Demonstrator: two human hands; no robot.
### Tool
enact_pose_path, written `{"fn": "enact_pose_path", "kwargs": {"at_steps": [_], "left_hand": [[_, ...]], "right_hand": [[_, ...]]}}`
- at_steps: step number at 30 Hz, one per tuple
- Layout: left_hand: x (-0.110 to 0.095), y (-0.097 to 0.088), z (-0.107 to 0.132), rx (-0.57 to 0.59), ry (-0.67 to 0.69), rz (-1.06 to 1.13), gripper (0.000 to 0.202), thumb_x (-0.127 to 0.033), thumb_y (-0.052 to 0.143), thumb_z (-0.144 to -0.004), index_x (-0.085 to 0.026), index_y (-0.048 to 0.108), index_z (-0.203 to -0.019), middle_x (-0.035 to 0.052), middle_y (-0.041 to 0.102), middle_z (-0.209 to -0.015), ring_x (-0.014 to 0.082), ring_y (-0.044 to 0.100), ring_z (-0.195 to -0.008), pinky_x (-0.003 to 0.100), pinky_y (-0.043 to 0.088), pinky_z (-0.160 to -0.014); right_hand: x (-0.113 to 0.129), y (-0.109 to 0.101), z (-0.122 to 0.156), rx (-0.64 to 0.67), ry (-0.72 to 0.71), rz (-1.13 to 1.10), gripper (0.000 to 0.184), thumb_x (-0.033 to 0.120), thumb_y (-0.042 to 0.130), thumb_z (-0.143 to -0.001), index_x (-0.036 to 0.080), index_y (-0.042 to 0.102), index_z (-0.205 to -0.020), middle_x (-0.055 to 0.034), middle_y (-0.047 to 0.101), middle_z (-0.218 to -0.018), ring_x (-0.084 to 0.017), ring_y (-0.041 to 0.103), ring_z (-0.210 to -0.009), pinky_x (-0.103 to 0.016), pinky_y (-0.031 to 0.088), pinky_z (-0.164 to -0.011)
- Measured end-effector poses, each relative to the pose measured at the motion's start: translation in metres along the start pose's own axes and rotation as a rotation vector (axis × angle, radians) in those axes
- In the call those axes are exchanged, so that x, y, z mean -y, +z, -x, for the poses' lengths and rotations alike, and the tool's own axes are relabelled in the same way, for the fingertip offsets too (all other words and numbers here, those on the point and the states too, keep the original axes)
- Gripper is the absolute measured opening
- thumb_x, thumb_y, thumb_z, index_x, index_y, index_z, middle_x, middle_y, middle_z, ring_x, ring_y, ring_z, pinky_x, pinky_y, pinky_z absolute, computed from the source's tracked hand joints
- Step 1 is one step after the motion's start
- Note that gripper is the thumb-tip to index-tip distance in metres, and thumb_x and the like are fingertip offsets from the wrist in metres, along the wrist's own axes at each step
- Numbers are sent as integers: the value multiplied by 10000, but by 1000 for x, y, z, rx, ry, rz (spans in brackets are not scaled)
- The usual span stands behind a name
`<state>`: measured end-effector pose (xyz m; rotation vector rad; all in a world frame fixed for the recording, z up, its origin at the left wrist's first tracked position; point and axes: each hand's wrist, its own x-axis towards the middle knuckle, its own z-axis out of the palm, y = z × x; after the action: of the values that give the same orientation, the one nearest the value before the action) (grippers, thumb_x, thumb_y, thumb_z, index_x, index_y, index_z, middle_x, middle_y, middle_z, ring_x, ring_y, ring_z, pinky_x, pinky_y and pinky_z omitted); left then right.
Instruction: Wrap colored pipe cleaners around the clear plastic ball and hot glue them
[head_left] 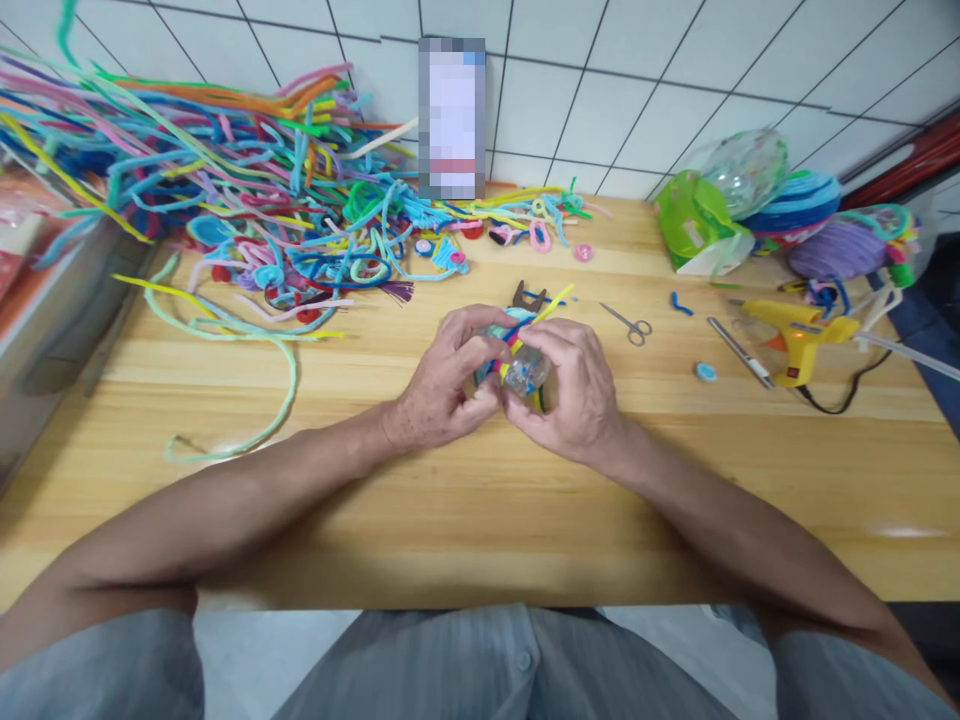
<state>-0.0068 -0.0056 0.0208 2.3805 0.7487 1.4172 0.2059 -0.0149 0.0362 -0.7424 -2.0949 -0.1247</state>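
Currently, from the head camera, holds a clear plastic piece (525, 372) between both hands, over the worktop (480, 530). Grasps it from one side with the left hand (454, 385), fingers and thumb bent in around it and around some blue, red and yellow fuzzy stems against its side. Grasps it from the other side with the right hand (574, 385), thumb low and fingers high, near the tip of a yellow stem (553, 302) pointing up and away. Covers much of the piece with the fingers; cannot tell whether fully wrapped by the stems or only touched by them. Just beyond the piece, shows a dark tool (523, 292), partly hidden. Beyond it and to its left, shows a large tangled heap of coloured stems (247, 190), and nearer, well to its left, a long pale green stem (292, 370) curving loosely. To its right and slightly beyond, shows small scissors (634, 330) with open blades or closed, too small to tell. Farther right of it, shows a light blue disc (706, 372), a slim cutter knife (741, 353) and a yellow glue gun (795, 320). Beyond these, far right of the piece, shows a green packet (686, 225) and a purple fuzzy bundle (836, 245).
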Motion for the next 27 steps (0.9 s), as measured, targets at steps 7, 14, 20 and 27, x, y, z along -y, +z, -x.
{"fn": "enact_pose_path", "kwargs": {"at_steps": [7,14,20,27], "left_hand": [[0,0,-1,-10,-10,8,219,-145,584,-1013,-262,583,-1198,123,684,-1415,260,661,-1349,500,590,-1138],[-2,-1,-2,-17,-33,55,170,-188,605,-1031,-269,611,-1180,124,700,-1409,272,661,-1349,517,577,-1142],[-9,-5,-5,-6,-187,114,95,-325,567,-1120,-248,622,-1110,119,726,-1353,266,681,-1299,515,574,-1141],[1,-2,-6,-5,-364,318,320,-486,594,-1123,-248,566,-1336,120,646,-1436,251,645,-1367,463,545,-1212]], "right_hand": [[1,0,0,0,-4,5,632,276,752,-935,191,499,-1508,-162,746,-1255,-338,741,-1192,-552,654,-970],[1,0,0,1,-1,2,643,282,742,-945,214,482,-1529,-158,749,-1256,-345,746,-1190,-568,652,-959],[3,-1,1,45,7,-6,687,305,737,-961,242,430,-1573,-152,748,-1296,-356,743,-1224,-588,631,-997],[6,-1,3,50,-22,-5,723,312,756,-963,211,426,-1598,-174,748,-1335,-364,735,-1259,-583,633,-1002]]}}
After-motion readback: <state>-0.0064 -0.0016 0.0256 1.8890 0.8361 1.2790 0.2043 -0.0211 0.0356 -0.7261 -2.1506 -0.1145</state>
